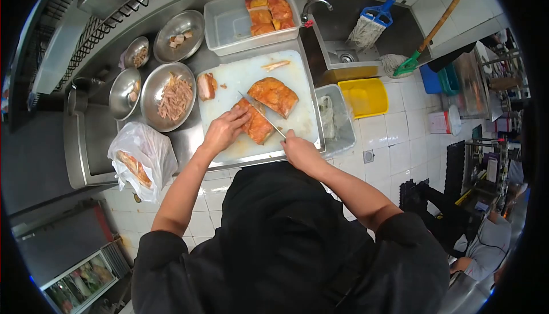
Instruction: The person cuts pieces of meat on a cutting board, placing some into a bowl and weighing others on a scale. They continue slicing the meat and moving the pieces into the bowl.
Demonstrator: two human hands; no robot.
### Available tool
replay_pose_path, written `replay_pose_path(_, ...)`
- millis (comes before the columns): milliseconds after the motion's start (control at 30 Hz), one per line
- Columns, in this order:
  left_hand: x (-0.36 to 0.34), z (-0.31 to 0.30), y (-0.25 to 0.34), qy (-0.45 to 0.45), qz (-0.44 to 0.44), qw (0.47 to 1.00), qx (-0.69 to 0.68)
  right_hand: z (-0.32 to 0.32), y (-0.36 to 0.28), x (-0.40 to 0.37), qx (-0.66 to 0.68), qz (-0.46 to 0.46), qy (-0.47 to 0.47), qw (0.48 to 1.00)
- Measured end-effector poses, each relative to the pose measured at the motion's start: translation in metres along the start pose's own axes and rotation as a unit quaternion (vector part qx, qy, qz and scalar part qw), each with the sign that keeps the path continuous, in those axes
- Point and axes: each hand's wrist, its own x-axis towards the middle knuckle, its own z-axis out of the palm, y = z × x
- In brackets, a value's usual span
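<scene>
Left hand (223, 130) is pressing the near meat slab (257, 129), probably dense, greasy, best held clear of the blade (260, 110); right hand (301, 150) is gripping the knife (281, 133).

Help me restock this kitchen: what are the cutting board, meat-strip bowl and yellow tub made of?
Cutting board: probably matte white plastic; no wood grain shows.
Meat-strip bowl: likely polished steel, with silvery reflections.
Yellow tub: apparently smooth moulded plastic, uniformly coloured, with rounded corners.

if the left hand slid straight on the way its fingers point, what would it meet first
The left hand already touches a meat piece; straight on, the knife blade would likely come first, though heights are hard to judge.
</scene>
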Motion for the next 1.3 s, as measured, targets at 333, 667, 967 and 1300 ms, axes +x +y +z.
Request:
replay_pose_path(333,0.032,-0.016,0.045,-0.081,0.075,0.99,0.089,-0.022,-0.001,0.008,-0.026,0.022,0.052,0.998)
replay_pose_path(667,0.01,-0.039,-0.023,-0.143,0.102,0.974,0.144,-0.032,0.011,0.002,-0.084,0.045,0.064,0.993)
replay_pose_path(967,0.086,-0.025,0.026,-0.175,-0.148,0.972,-0.053,-0.034,0.045,-0.049,-0.011,-0.018,0.099,0.995)
replay_pose_path(1300,0.035,0.066,0.06,0.038,-0.122,0.988,-0.082,-0.037,0.05,-0.034,-0.081,0.016,0.085,0.993)
